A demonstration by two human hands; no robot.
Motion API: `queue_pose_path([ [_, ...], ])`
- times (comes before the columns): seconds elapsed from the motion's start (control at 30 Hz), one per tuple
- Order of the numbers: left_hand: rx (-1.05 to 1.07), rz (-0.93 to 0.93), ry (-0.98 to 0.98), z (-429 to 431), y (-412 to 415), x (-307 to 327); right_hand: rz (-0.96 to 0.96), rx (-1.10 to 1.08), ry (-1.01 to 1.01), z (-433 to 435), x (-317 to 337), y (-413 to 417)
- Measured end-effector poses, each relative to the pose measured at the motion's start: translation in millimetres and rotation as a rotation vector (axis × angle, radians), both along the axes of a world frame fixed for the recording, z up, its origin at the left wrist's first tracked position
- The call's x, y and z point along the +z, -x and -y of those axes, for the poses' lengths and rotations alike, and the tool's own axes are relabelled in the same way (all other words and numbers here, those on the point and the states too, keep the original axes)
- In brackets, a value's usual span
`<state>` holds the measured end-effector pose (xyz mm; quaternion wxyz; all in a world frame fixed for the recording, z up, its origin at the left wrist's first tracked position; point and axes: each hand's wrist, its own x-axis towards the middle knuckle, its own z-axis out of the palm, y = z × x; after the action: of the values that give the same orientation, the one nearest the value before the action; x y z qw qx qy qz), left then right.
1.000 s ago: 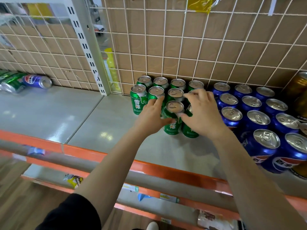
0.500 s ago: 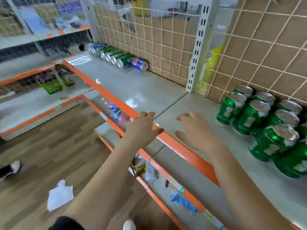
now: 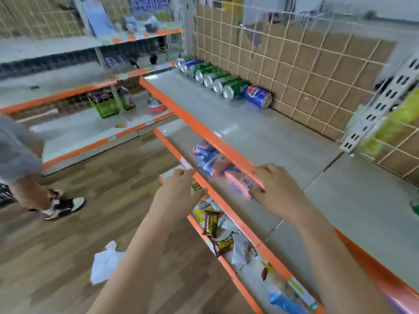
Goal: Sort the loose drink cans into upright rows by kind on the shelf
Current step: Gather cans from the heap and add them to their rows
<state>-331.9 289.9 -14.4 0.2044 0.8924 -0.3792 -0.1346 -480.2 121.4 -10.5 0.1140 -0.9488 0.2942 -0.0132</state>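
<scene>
Several loose cans lie on their sides in a line along the wire back panel at the far end of the grey shelf (image 3: 260, 134). Nearest of them is a blue Pepsi can (image 3: 258, 97), followed by green cans (image 3: 233, 88) and, at the far end, another blue can (image 3: 190, 63). My left hand (image 3: 179, 191) hovers in front of the shelf's orange front edge (image 3: 204, 130), fingers loosely apart and holding nothing. My right hand (image 3: 276, 189) is over that edge, also holding nothing. A sliver of a green can (image 3: 415, 207) shows at the right border.
Snack packets (image 3: 210, 159) and wrappers (image 3: 217, 232) lie on the lower shelf below the edge. A white upright post (image 3: 381, 105) divides the shelf bays. Another person's leg and shoe (image 3: 61, 206) stand on the wooden floor at left. White paper (image 3: 106, 264) lies on the floor.
Both hands have let go of the upright green cans and drawn back to the shelf's front edge. The view has swung left, bringing the lying cans closer and the sorted rows out of sight.
</scene>
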Motion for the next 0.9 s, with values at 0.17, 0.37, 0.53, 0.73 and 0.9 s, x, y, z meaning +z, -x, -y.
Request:
queue_pose_path([
  [0.17, 0.013, 0.021, -0.015, 4.2, -45.7, -10.1, -0.023, 0.042, -0.002, 8.7, -4.7, -54.5],
  [0.37, 0.062, 0.043, -0.067, 31.0, -123.4, -22.8, 0.038, 0.097, 0.001, 50.2, -9.6, -139.4],
  [0.53, 0.056, 0.077, -0.073, 54.5, -179.3, -18.6, 0.013, 0.141, -0.026, 84.8, -9.0, -207.6],
  [0.73, 0.080, 0.153, -0.119, 74.0, -251.7, -20.1, 0.000, 0.175, -0.032, 115.0, -9.1, -287.6],
  [0.9, 0.048, 0.133, -0.144, 90.3, -318.7, -24.5, -0.011, 0.109, -0.053, 134.5, -9.6, -346.8],
])
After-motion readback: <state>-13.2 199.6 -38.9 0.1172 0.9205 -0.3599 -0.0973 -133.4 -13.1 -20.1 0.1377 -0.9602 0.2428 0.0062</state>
